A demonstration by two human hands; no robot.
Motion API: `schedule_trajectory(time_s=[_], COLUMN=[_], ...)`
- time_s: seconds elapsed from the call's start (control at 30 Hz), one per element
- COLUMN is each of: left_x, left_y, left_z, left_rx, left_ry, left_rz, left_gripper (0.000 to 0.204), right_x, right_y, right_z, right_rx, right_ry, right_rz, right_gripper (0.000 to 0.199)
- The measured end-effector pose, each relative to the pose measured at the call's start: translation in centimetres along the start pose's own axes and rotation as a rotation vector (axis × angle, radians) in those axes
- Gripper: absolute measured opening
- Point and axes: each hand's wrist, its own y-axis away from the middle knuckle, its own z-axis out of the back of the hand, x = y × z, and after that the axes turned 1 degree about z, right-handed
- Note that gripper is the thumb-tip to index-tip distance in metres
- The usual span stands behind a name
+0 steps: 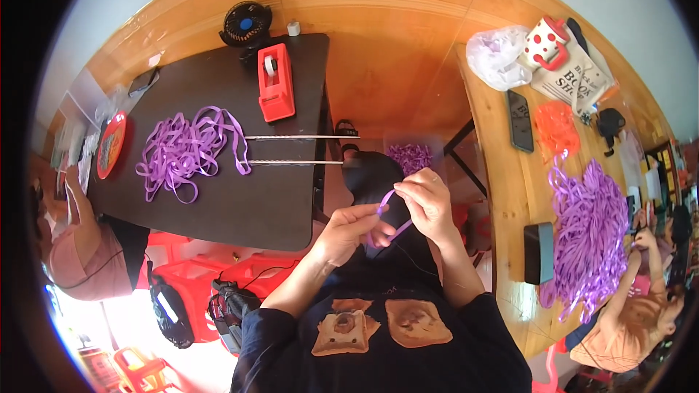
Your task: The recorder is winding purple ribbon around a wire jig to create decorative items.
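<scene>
Above my lap, my left hand (352, 233) pinches a narrow purple ribbon (387, 202), its fingers curled together. My right hand (426, 204) holds the upper end of that ribbon between thumb and forefinger. A slanting length of it shows below, between the hands. On the dark table to my left lies a tangled heap of purple ribbon (175, 153). From beside this heap, two thin pale rods (291, 162) stick out past the table's right edge. Beyond my knees, a clear container (431, 147) holds small purple pieces.
The dark table (240, 211) also carries a red tape dispenser (275, 87), a black fan (246, 25) and a red plate (112, 145). On the wooden table (510, 196) are a large purple ribbon pile (590, 233), a phone (520, 122) and a dark box (539, 253). Other people sit at both sides.
</scene>
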Motion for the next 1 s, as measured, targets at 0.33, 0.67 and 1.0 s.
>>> schedule_trajectory(time_s=[0.33, 0.67, 1.0], left_x=[2.2, 1.1, 1.2], left_y=[-3.0, -7.0, -8.1], left_z=[2.1, 4.6, 5.3], left_rx=[-0.130, -0.350, -0.430], left_ry=[0.043, -0.042, 0.088], left_rz=[-0.140, -0.469, -0.547], left_gripper=[0.022, 0.021, 0.020], right_x=[-2.7, -7.9, -9.7], right_y=[-1.9, -6.9, -7.0], right_z=[-2.7, -7.6, -13.2], right_rx=[0.072, -0.069, -0.119], right_ry=[0.195, 0.211, 0.015], right_rz=[0.116, 0.281, 0.139], right_gripper=[0.024, 0.030, 0.018])
